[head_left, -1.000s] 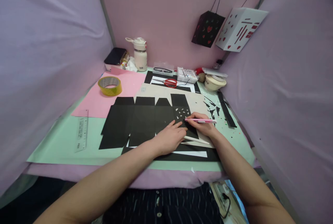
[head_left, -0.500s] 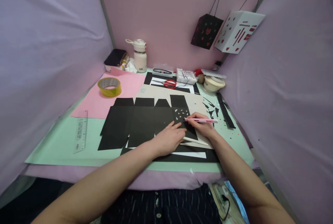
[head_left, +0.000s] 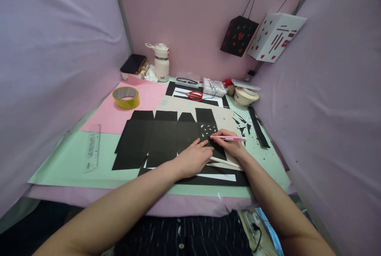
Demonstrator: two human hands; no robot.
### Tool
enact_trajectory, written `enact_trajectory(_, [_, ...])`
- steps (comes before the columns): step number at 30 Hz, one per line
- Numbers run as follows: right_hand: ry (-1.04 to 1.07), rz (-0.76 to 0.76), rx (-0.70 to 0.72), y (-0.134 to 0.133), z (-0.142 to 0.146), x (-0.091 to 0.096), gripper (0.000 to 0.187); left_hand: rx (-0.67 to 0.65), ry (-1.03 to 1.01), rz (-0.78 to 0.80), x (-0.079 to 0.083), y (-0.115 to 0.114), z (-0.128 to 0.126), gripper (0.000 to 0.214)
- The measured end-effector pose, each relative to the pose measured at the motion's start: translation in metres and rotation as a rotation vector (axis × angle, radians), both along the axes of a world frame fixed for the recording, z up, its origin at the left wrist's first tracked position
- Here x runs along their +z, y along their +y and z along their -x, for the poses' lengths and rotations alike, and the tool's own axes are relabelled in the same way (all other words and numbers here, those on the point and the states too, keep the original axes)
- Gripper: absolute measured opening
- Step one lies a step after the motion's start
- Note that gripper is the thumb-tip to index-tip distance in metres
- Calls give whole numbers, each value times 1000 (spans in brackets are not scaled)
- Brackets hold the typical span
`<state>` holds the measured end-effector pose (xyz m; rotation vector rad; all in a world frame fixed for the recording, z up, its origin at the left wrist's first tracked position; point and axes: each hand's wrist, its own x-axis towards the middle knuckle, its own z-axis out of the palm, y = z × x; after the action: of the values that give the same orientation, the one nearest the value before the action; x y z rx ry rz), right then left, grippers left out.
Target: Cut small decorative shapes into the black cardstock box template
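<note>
A black cardstock box template with flaps along its far edge lies flat on a beige board. Its right panel carries a cluster of small cut-outs. My right hand pinches a slim pink craft knife, tip down at the near edge of those cut-outs. Palm down, my left hand presses on the template just left of the knife, fingers stretched out. A white pen-like stick lies by its fingertips, partly hidden by the hand.
Black scraps and a black strip lie right. Red-handled scissors, a marker box and a bowl stand behind. At left are yellow tape, a clear ruler and a bottle. Two paper lanterns hang above.
The craft knife and my right hand have shifted very slightly left. My left hand stays put on the template. The whole view has moved a little.
</note>
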<state>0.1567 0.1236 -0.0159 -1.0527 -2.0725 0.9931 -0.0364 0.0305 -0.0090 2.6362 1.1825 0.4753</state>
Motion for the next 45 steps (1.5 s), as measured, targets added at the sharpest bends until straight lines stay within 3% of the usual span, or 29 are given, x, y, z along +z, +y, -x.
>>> enact_trajectory(24, [-9, -45, 5, -2, 2, 2, 26, 1, 11, -7, 2, 0, 0, 16])
enact_trajectory(32, [-33, -123, -17, -7, 7, 3, 23, 3, -13, -5, 0, 0, 0, 16])
enact_trajectory(45, [-72, -128, 44, -3, 2, 3, 21, 7, -3, 27, 1, 0, 0, 18])
